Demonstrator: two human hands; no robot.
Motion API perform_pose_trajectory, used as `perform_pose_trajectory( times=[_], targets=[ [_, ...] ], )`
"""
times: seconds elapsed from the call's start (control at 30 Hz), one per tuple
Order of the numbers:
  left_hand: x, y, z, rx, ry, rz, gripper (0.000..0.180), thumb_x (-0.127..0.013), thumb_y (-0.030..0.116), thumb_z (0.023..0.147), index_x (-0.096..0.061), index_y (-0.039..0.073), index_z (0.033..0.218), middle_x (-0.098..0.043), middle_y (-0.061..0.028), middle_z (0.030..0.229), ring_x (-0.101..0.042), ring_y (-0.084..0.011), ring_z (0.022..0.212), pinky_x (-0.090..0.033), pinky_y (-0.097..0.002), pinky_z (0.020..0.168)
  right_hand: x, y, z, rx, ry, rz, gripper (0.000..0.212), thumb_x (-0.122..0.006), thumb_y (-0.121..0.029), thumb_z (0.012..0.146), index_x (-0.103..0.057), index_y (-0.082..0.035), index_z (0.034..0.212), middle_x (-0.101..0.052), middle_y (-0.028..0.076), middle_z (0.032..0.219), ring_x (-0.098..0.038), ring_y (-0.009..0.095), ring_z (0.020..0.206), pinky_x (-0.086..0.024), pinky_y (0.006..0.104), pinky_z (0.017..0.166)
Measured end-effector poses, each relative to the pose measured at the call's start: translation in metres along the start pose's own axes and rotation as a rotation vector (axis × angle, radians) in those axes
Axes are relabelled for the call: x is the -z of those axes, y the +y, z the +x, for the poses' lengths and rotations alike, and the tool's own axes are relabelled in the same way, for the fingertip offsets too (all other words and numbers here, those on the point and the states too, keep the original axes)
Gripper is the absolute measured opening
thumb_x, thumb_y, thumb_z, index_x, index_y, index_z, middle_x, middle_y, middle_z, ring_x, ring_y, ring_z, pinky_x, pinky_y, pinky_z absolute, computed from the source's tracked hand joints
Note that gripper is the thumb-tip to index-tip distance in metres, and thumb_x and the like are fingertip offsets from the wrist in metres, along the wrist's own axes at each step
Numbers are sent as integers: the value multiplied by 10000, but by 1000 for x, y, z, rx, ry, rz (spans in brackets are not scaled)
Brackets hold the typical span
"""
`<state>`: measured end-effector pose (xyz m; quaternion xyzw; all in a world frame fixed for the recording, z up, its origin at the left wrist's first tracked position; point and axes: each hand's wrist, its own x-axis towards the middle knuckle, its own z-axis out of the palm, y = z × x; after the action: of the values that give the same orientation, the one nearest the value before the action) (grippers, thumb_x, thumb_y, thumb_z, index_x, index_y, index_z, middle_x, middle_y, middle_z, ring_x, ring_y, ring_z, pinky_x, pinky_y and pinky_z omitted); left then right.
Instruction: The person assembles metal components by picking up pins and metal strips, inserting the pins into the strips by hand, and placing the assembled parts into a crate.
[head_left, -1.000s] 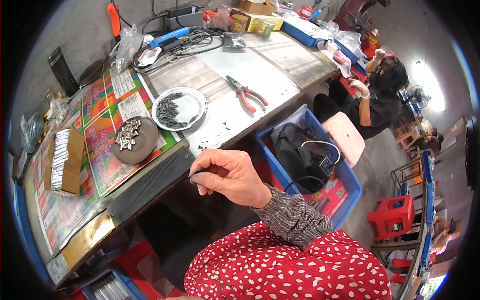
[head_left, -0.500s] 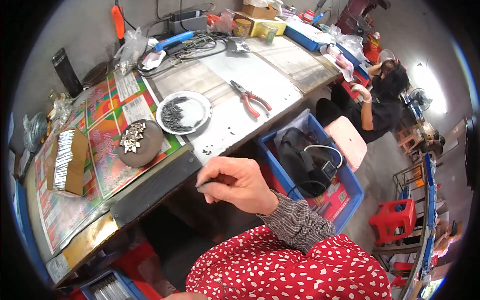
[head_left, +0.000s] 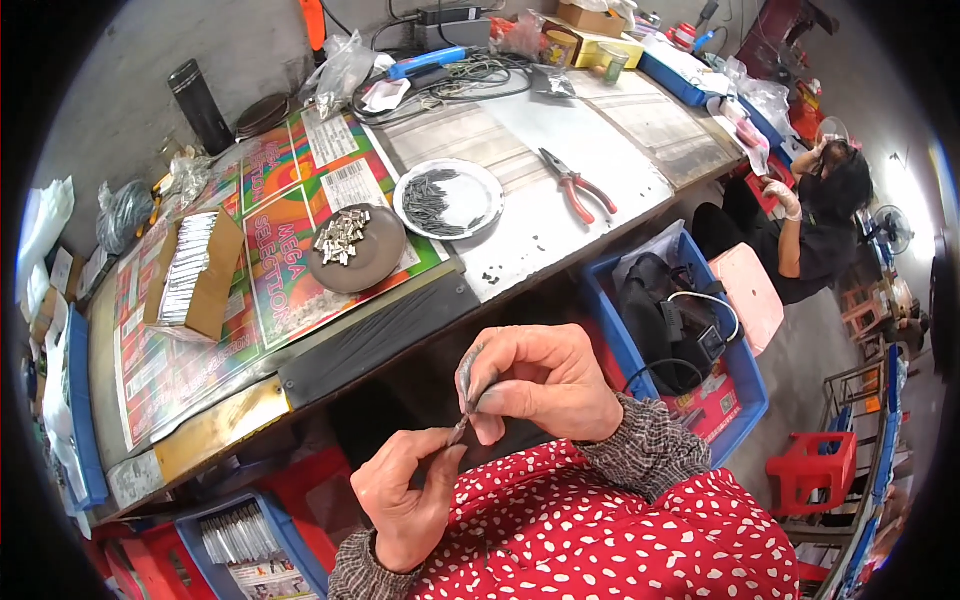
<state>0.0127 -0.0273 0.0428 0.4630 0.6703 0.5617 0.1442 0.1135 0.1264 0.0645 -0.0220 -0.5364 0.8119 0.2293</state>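
We pinch a small slender piece (head_left: 459, 432) between the fingertips of our left hand (head_left: 405, 495) and right hand (head_left: 550, 382), in front of the bench (head_left: 655, 115), where a white plate (head_left: 484, 192) holds dark slivers (head_left: 428, 202).

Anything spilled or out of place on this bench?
Yes, a few dark bits lie loose on the white surface near the bench's front edge, outside the white dish of dark slender pieces. They look stray.
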Motion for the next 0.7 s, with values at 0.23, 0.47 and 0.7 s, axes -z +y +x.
perform_pose_trajectory(
  times=[0.23,0.47,0.7],
  targets=[
    [0,-5,-2,0,42,-11,120,-669,-68,727,-638,-16,830,-624,-77,725,-571,-119,588,-442,-217,523,-2,2,4,-62,-9,51,55,-576,34,830,-582,68,873,-564,151,852,-603,166,634,-514,258,581],
    [1,-6,-2,-8,58,6,152,-692,-53,702,-648,11,832,-640,-100,734,-614,-189,589,-476,-250,532,-2,6,6,-83,-11,68,59,-581,24,830,-584,65,873,-568,149,845,-599,164,621,-507,253,564],
    [-2,-10,0,-125,99,86,170,-689,-67,689,-637,13,830,-629,-108,716,-618,-222,591,-481,-270,533,-6,6,7,-15,-3,-113,26,-576,20,861,-564,40,873,-577,63,816,-577,91,628,-481,203,550]
  ],
)
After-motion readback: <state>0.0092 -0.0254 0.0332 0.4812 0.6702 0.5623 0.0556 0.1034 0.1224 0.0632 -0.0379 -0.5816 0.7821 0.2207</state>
